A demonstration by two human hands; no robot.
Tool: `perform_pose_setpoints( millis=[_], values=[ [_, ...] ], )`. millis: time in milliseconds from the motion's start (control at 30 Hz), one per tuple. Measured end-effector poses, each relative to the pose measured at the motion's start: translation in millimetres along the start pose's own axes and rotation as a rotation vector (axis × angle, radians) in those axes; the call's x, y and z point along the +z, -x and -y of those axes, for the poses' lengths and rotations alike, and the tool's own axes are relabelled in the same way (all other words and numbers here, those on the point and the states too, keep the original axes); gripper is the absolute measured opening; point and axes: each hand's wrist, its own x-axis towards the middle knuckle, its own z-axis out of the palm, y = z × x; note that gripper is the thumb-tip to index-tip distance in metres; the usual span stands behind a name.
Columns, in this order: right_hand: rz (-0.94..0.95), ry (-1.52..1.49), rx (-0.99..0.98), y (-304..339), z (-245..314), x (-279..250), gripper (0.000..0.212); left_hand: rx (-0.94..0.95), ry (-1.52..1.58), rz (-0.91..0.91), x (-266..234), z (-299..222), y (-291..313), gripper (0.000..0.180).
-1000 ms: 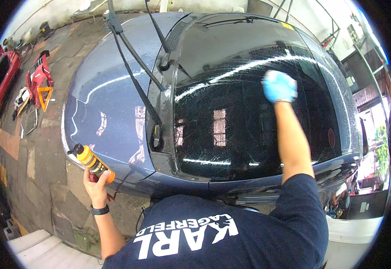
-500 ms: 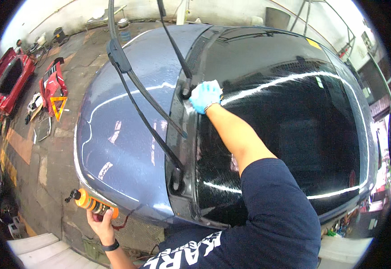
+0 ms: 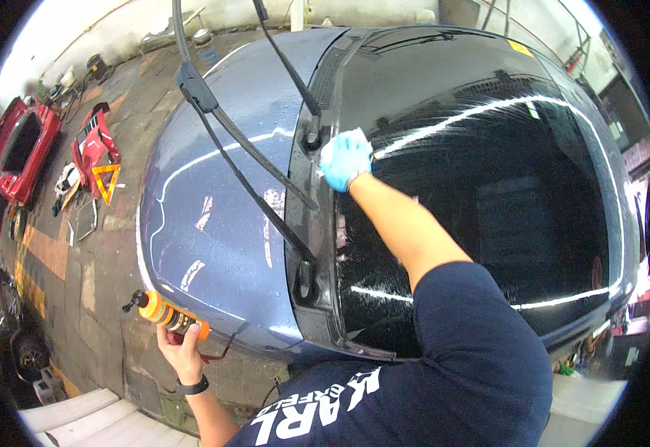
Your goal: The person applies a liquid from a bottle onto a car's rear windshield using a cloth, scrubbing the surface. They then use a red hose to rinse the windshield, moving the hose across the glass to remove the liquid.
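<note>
My left hand (image 3: 182, 353), bare and with a dark band at the wrist, is wrapped round an orange squeeze bottle (image 3: 173, 316) with a black cap, held over the near front corner of the car. My right hand (image 3: 347, 165) wears a blue glove and presses a white cloth (image 3: 327, 155) on the lower edge of the dark windshield (image 3: 481, 216), beside the black cowl (image 3: 317, 223). The cloth is mostly hidden under the glove. Pale streaks run across the glass near it.
Two wiper arms stand raised off the glass, the nearer wiper (image 3: 198, 89) crossing above the blue-grey hood (image 3: 221, 201). On the floor at left lie red car body parts (image 3: 21, 145) and an orange warning triangle (image 3: 107, 182). A dark wheel (image 3: 31, 354) is at the lower left.
The view has shifted slightly, so the car sits a little higher and farther right. My gloved hand stays with the cloth at the windshield's lower edge; the bottle is still held.
</note>
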Motion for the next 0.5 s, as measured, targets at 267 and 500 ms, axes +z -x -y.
perform_pose_setpoints(
  millis=[267,500],
  values=[
    [0.059,-0.275,-0.093,247,82,-46,0.071,0.072,0.082,0.101,-23,23,53,0.060],
    [0.117,-0.323,-0.188,377,100,-90,0.066,0.077,0.122,0.151,-27,23,82,0.062]
  ],
)
